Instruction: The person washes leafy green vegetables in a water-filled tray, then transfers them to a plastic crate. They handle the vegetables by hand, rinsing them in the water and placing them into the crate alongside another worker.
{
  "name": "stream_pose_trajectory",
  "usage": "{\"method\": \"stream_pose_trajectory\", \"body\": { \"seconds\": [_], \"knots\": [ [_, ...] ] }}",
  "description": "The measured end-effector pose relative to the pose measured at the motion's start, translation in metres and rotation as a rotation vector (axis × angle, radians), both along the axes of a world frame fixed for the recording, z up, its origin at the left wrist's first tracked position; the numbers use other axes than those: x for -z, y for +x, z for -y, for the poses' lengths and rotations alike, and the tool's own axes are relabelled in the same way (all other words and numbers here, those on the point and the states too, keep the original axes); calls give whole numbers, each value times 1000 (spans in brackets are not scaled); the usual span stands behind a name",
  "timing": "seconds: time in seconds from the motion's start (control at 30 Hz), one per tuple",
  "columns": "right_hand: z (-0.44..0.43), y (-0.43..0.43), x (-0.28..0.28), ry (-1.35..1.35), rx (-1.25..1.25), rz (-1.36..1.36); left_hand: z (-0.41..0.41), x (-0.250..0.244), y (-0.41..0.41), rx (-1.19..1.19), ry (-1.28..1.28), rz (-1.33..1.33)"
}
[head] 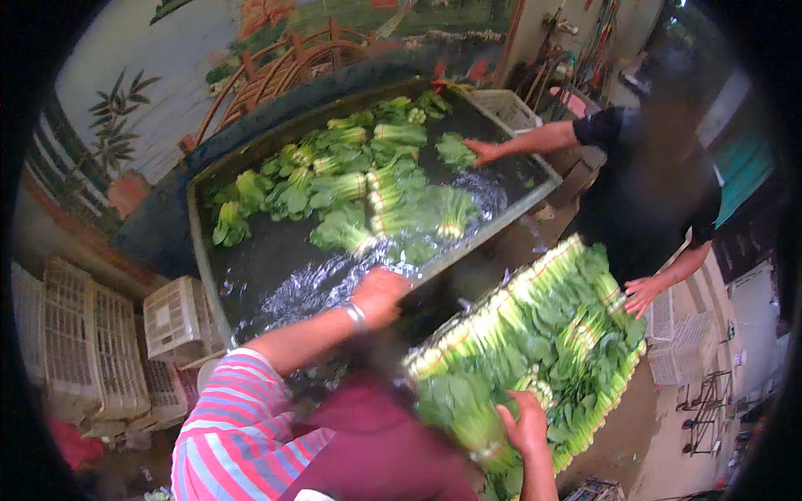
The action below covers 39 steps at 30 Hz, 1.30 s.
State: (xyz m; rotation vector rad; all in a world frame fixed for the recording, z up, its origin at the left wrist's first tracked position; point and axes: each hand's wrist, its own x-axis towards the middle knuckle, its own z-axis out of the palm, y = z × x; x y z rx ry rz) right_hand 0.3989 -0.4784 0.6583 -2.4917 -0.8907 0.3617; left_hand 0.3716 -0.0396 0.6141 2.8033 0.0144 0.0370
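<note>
A water-filled tank [210, 269] holds floating bundles of leafy greens with pale stems, several bound with red ties. My left hand [380, 294], below a silver bracelet and striped sleeve, is over the tank's near side by rippling water. Its fingers are mostly hidden, so I cannot tell whether it holds anything. A bundle of greens [346, 230] floats just beyond it. My right hand [527, 418], thumb and fingers apart, is over a large stack of tied greens [539, 313] to the right of the tank. One loose bundle [460, 416] lies left of that hand.
Opposite, a co-worker in black [658, 188] has one hand on a bundle [455, 150] in the tank and another hand [642, 294] at the stack's edge. Plastic crates [178, 316] stand at left; another crate [501, 108] is behind the tank. A painted wall borders the tank.
</note>
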Motion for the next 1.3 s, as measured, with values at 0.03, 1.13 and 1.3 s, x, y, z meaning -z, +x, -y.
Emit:
{"method": "stream_pose_trajectory", "body": {
  "seconds": [0.03,1.13,1.3],
  "knots": [
    [-24,12,2,32,-19,28,-54,18,3,-71,83,45],
    [-540,159,126,845,-1,-469,-408,220,-19,-498,-1240,182],
    [-424,98,56,1304,191,-296,-225,-21,44,-83,-1288,274]
  ]
}}
